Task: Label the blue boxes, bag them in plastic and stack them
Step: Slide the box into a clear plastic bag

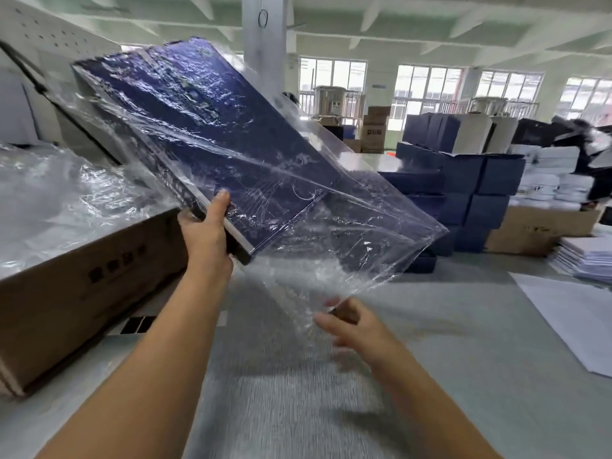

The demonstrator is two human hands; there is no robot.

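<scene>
Table comes first: its grey top spreads below both our hands. A cardboard carton lies to the left of our left knuckles, and stacked blue boxes stand well beyond our right fingertips. Above the table we hold the blue box tilted in the air. It is already inside the plastic bag, whose loose open end hangs down toward our right fingers. Our left hand grips the box's lower edge, thumb laid on the top face and fingers curled beneath. Our right hand looks to pinch the bag's slack end between thumb and forefinger; its other fingers are blurred. To do this well, we judge, we should draw the slack taut away from the left grip, keep the box seated deep, and fold the tail flat before stacking.
</scene>
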